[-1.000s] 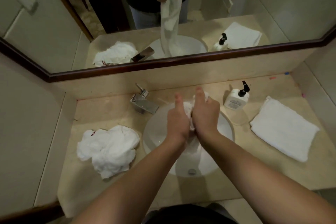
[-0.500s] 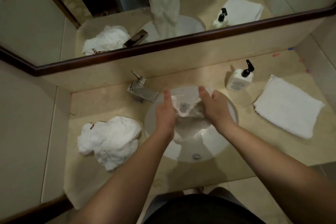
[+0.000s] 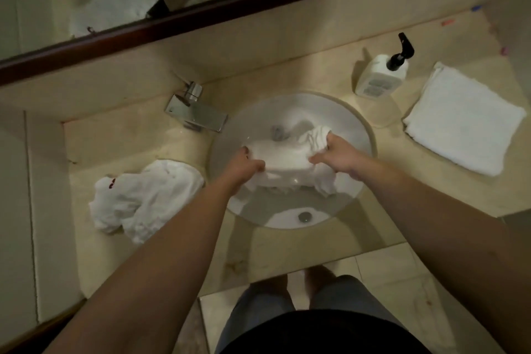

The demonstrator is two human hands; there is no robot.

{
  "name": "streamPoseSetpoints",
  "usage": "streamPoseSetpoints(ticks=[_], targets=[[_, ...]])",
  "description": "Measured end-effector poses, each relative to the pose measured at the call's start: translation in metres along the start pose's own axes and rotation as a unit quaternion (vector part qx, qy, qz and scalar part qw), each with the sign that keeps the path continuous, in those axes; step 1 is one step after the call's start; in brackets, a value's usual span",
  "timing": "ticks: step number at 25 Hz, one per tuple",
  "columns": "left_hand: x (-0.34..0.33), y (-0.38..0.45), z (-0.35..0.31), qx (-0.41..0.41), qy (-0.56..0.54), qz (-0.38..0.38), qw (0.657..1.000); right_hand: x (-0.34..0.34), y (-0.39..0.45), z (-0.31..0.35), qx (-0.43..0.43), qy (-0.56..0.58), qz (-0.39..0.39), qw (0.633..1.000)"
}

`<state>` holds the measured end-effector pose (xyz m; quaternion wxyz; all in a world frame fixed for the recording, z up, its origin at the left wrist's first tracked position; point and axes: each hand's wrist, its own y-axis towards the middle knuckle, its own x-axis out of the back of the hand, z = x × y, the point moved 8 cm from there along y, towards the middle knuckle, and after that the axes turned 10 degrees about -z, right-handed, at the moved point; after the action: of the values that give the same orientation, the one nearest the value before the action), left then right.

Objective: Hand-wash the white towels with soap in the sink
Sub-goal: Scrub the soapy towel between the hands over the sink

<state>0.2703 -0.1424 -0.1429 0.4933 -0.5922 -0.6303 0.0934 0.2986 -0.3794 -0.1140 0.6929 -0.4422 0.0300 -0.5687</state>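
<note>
Seen from above, a person's dark shirt and grey shorts fill the bottom edge, bare feet on pale floor tiles below. Two bare forearms reach forward over a beige stone counter (image 3: 287,250) into a round white sink (image 3: 360,135). The left hand (image 3: 244,165) has its fingers curled round the left end of a wet white towel (image 3: 280,159), and the right hand (image 3: 337,154) grips the bunched right end; the towel is stretched between them over the middle of the basin, with part of it hanging down toward the drain (image 3: 304,216).

On the counter to the left of the sink lies a crumpled white towel (image 3: 146,200) with a small red mark near its edge. To the right lies a folded white towel (image 3: 462,121). Just behind the sink's left rim sits a square chrome faucet (image 3: 195,112). Behind its right rim stands a white soap bottle (image 3: 379,77) with a black pump; its label has grey print too blurred to read.

Farthest back, a dark wooden-framed mirror (image 3: 201,13) runs along the wall, blurrily reflecting the towels.
</note>
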Motion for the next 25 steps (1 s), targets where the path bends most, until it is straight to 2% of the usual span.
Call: streamPoseSetpoints(ticks=[3,8,9,10,12,14,17,19,21,23,25], targets=[[-0.007,0.039,0.013,0.014,-0.032,-0.04,0.999,-0.012,0.025,-0.019,-0.034,0.052,-0.026,0.998],[-0.029,0.073,0.033,0.1,-0.183,-0.064,0.976,-0.028,0.057,-0.046,-0.103,0.179,-0.108,0.972],[-0.034,0.078,0.038,0.104,-0.178,-0.07,0.976,-0.032,0.06,-0.052,-0.114,0.168,-0.126,0.971],[-0.039,0.082,0.045,0.096,-0.143,-0.066,0.983,-0.036,0.062,-0.058,-0.115,0.11,-0.144,0.977],[-0.054,0.081,0.058,0.068,-0.056,-0.02,0.996,-0.05,0.061,-0.063,-0.088,0.0,-0.155,0.984],[-0.066,0.077,0.068,0.047,0.016,0.016,0.999,-0.066,0.062,-0.063,-0.06,-0.05,-0.168,0.983],[-0.068,0.084,0.058,-0.065,0.112,-0.032,0.991,-0.08,0.069,-0.061,-0.027,-0.133,-0.207,0.969],[-0.073,0.088,0.05,-0.111,0.136,-0.052,0.983,-0.086,0.074,-0.063,-0.051,-0.137,-0.209,0.967],[-0.083,0.092,0.054,-0.085,0.114,-0.028,0.989,-0.091,0.079,-0.065,-0.056,-0.108,-0.209,0.97],[-0.084,0.094,0.061,-0.023,0.047,-0.026,0.998,-0.092,0.08,-0.069,-0.055,-0.051,-0.214,0.974],[-0.091,0.094,0.061,-0.008,0.028,0.002,1.0,-0.086,0.074,-0.074,-0.073,-0.003,-0.215,0.974]])
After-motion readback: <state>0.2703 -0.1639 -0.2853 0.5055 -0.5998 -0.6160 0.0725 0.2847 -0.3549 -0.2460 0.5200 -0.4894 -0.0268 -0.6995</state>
